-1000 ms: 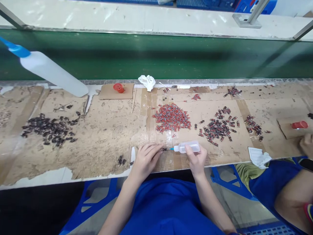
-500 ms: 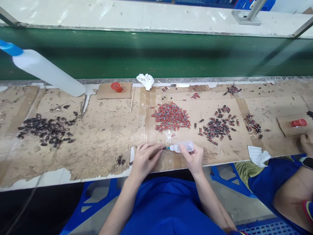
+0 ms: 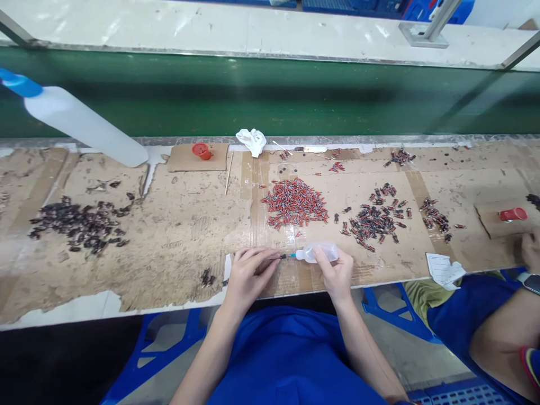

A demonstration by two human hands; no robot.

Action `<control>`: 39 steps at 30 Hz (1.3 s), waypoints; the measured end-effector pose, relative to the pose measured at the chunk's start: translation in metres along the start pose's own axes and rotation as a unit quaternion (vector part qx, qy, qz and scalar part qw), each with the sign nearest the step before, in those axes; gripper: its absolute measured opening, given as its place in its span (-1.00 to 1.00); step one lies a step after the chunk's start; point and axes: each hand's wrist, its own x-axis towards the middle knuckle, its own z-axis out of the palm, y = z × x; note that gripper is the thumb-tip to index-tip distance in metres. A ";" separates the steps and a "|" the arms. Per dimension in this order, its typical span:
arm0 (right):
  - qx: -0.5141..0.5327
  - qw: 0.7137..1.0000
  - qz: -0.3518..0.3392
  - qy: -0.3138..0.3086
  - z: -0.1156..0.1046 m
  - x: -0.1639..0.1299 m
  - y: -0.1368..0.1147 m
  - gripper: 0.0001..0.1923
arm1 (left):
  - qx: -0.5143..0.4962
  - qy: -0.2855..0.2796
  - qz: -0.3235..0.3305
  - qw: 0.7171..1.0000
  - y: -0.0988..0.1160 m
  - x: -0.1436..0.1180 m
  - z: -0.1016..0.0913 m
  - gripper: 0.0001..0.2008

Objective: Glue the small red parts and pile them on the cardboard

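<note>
Between thumb and fingertips, my left hand (image 3: 252, 275) pinches a small dark part (image 3: 282, 256), whose exact kind is too small to make out. My right hand (image 3: 337, 273) is closed round a clear plastic squeeze bottle (image 3: 317, 253), held on its side. The bottle's thin blue tip points left and sits very close to the dark part; whether they touch I cannot tell. Just beyond my hands lies a heap of small red and silver parts (image 3: 295, 203). To its right is a looser pile of dark and red pieces (image 3: 373, 220).
A black pile of parts (image 3: 84, 224) lies far left, under a large white bottle (image 3: 84, 126) with a blue top. A red cup (image 3: 201, 151) stands on cardboard beside a thin stick (image 3: 228, 173) and crumpled tissue (image 3: 252, 142). At right is another person's hand (image 3: 530, 247).
My right hand has shifted slightly right with the squeeze bottle, so its tip sits a little farther from the dark part. My left hand stays nearly still.
</note>
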 end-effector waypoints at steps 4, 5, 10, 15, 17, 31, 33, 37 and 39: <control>-0.017 0.999 0.001 -0.028 0.000 0.000 0.000 -0.78 | -0.005 -0.001 -0.009 1.000 0.000 0.000 0.000 -0.91; -0.025 0.999 0.002 -0.031 0.000 0.000 0.000 -0.78 | -0.005 -0.001 -0.010 1.000 0.000 0.000 0.000 -0.91; -0.037 0.998 0.007 -0.040 0.002 0.000 -0.002 -0.76 | -0.001 0.002 -0.010 1.000 0.000 -0.001 0.001 -0.93; -0.018 1.000 0.010 -0.008 -0.001 0.003 -0.003 -0.76 | -0.002 0.005 -0.017 1.000 0.002 0.000 0.001 -0.93; -0.009 1.000 0.008 0.008 -0.002 0.003 -0.003 -0.77 | 0.000 0.006 -0.008 1.000 0.002 0.001 0.001 -0.93; -0.229 0.953 -0.196 -0.044 0.023 0.017 -0.012 -0.86 | -0.022 0.090 -0.104 0.990 -0.016 -0.008 -0.042 -0.82; -0.254 0.952 -0.170 -0.023 0.021 0.022 -0.010 -0.85 | -0.059 0.097 -0.119 0.986 -0.006 -0.006 -0.039 -0.84; -0.316 0.939 -0.135 -0.029 0.021 0.027 -0.004 -0.90 | -0.136 0.084 -0.125 0.979 0.011 -0.002 -0.023 -0.86; -0.325 0.935 -0.132 -0.043 0.022 0.028 -0.002 -0.89 | -0.160 0.073 -0.123 0.977 0.014 0.001 -0.015 -0.85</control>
